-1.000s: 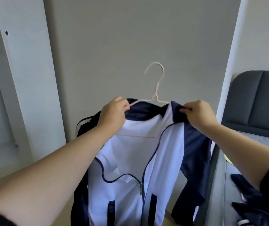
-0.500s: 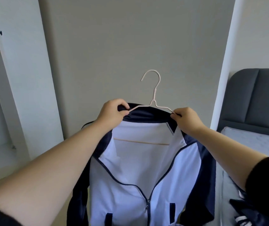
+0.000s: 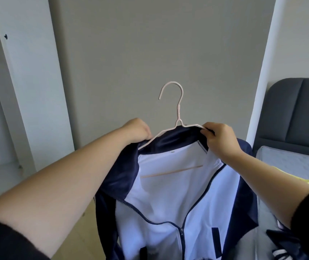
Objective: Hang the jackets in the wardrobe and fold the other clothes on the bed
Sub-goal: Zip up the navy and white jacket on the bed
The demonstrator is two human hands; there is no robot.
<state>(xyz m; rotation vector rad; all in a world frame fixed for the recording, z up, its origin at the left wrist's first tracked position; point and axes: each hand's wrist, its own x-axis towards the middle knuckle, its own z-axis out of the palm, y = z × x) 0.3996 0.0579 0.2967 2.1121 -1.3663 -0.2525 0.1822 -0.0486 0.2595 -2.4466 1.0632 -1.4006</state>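
A navy and white zip jacket (image 3: 168, 199) hangs in front of me on a pale pink wire hanger (image 3: 178, 113), its zip open at the top and the hook pointing up. My left hand (image 3: 136, 131) grips the jacket's left shoulder, next to the hanger's left arm. My right hand (image 3: 218, 139) pinches the navy collar and the hanger's right arm. The hanger's lower bar shows inside the jacket. The white wardrobe (image 3: 18, 94) stands open at the left; its rail is out of view.
A grey wall fills the middle. At the right is a bed with a dark grey headboard (image 3: 296, 117) and a grey mattress (image 3: 296, 166). On it lie a yellow piece (image 3: 300, 180) and dark navy clothes (image 3: 290, 243) with white stripes.
The jacket and hanger have tilted, the left side lower. My left hand slid off the collar to the left shoulder; my right hand stays at the collar.
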